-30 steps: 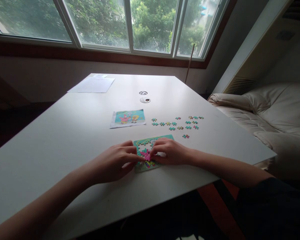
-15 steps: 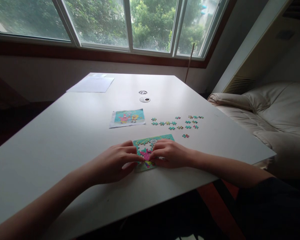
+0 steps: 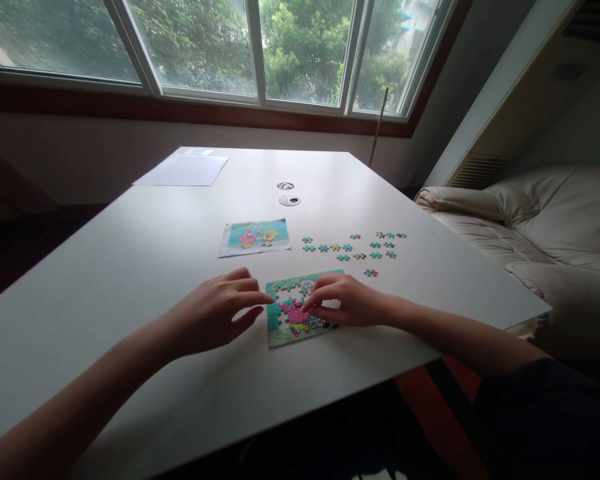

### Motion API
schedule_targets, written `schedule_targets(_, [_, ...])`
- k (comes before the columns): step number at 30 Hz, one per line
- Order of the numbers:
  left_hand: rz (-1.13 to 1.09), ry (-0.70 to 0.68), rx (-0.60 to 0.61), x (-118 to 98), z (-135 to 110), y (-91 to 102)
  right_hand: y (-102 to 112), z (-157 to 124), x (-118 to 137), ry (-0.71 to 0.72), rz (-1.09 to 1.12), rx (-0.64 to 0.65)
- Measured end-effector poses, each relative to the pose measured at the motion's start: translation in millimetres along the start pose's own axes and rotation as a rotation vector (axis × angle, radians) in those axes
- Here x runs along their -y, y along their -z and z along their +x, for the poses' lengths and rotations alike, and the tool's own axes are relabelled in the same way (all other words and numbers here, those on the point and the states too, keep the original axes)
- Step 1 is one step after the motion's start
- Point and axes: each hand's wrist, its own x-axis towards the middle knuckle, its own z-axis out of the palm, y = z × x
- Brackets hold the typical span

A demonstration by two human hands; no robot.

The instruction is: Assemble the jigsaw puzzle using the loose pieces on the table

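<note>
A small partly assembled jigsaw puzzle (image 3: 290, 319) lies on the white table (image 3: 155, 267) near its front edge. My left hand (image 3: 215, 313) rests at the puzzle's left edge, fingers stretched out and touching its border, holding nothing. My right hand (image 3: 345, 301) lies over the puzzle's right half, its fingertips pressed down on the pink figure in the middle. Several loose puzzle pieces (image 3: 355, 247) are spread on the table beyond my right hand. A reference picture card (image 3: 255, 237) lies behind the puzzle.
A sheet of paper (image 3: 183, 170) sits at the table's far left. Two round cable holes (image 3: 287, 193) mark the table's middle. A beige sofa (image 3: 545, 233) stands close to the right edge. Windows run along the far wall.
My left hand has slid left off the puzzle's middle and its fingers have spread. The pink figure is now uncovered. My right hand has shifted slightly right.
</note>
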Motion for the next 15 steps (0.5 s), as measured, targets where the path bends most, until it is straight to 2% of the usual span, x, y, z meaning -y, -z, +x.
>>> schedule_targets(3, [0.075,0.026,-0.041,9.4,-1.8,1.3,14.7,0.1,-2.6,-0.017,-0.014,-0.034])
schedule_targets(7, [0.117,0.023,-0.039,13.7,-2.2,-1.1,49.2,-0.9,-12.0,-0.072,-0.059,0.007])
schedule_targets(11, [0.117,0.029,-0.022,12.3,-1.6,-3.1,84.3,-5.0,-27.2,-0.203,-0.103,0.004])
schedule_targets(15, [0.118,0.039,0.008,10.9,-1.8,-3.8,99.9,-16.8,-45.2,-0.346,-0.120,0.034])
